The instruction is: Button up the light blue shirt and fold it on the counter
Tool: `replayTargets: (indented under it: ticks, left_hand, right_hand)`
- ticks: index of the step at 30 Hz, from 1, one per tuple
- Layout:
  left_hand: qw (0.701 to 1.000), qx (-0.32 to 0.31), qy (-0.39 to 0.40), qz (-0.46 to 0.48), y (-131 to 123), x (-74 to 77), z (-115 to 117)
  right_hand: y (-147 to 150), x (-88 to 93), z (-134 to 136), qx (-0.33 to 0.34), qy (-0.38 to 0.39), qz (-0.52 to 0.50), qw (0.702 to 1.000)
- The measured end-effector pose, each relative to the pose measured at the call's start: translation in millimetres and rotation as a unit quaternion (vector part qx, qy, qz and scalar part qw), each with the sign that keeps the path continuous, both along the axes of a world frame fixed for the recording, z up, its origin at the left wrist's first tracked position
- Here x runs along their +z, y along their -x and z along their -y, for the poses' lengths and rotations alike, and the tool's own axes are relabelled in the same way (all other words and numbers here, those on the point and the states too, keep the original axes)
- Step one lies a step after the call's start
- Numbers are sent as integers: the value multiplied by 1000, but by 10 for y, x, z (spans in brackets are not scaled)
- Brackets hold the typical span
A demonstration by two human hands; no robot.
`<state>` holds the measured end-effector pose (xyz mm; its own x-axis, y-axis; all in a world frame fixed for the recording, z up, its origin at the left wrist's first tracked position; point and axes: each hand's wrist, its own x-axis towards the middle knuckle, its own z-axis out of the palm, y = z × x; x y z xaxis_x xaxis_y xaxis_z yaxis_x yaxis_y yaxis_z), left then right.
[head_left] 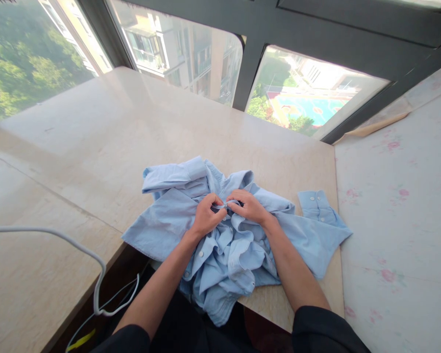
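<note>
A light blue button-up shirt lies crumpled across the sill, one sleeve folded at the left and the other stretched out to the right with its buttoned cuff. Its lower part bunches up and hangs over the front edge. My left hand pinches the shirt's front edge near the middle, thumb and fingers closed. Close beside it, my right hand pinches the same strip of cloth from the other side. A small button seems to lie between the fingertips, but it is partly hidden. Further buttons show lower down the front.
The pale stone sill runs back to dark-framed windows. A white cable loops over the front edge at the left. Flowered wallpaper covers the wall at the right. Below the edge lies a yellow strip.
</note>
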<state>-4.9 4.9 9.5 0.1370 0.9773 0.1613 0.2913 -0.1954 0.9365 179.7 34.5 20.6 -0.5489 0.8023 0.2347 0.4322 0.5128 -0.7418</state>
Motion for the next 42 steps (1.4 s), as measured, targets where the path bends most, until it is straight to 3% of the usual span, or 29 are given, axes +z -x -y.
replayTargets:
  ticks: [19, 25, 32, 37, 42]
  left_hand:
    - [999, 12, -24, 27, 0, -30, -8]
    - [993, -15, -30, 116, 30, -22, 14]
    - [986, 2, -22, 168, 34, -37, 11]
    - [986, 23, -6, 162, 30, -24, 3]
    - [980, 43, 21, 192, 41, 4, 7]
  right_hand:
    - [11, -4, -2, -3, 3, 6, 1000]
    - [-7, -1, -8, -34, 32, -37, 998]
    - [-35, 13, -16, -68, 79, -87, 991]
    - [-90, 51, -24, -108, 140, -165, 970]
    - [-218, 238, -10, -203, 212, -296, 909]
